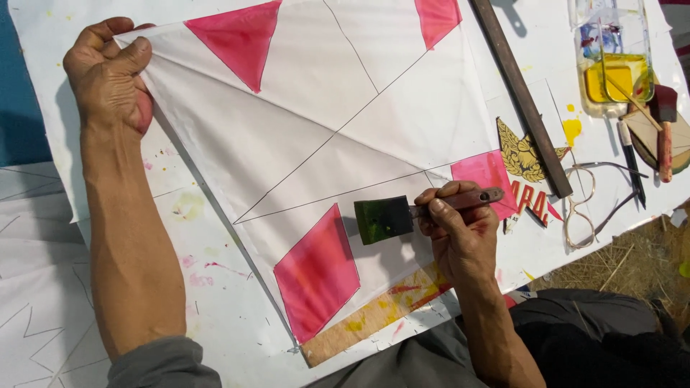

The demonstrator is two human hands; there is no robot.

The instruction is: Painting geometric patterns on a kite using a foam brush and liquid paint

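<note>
A large white paper sheet [323,122] with ruled pencil lines lies across the work surface, painted with pink-red shapes: a triangle [241,39] at the top, a four-sided patch [316,273] near me, another at the right [483,172]. My left hand [109,72] pinches the sheet's far left corner and lifts it slightly. My right hand [460,226] grips the wooden handle of a foam brush [383,219] whose head is dark green. The brush head hovers over unpainted paper just right of the near pink patch.
A long dark wooden strip [523,97] lies at the right. A clear tray of yellow paint [614,68] stands at the top right with another red-handled brush [665,133] beside it. Spectacles [586,205] and a gold-patterned cutout [521,154] lie nearby. A paint-stained wooden slat [374,316] sits at the near edge.
</note>
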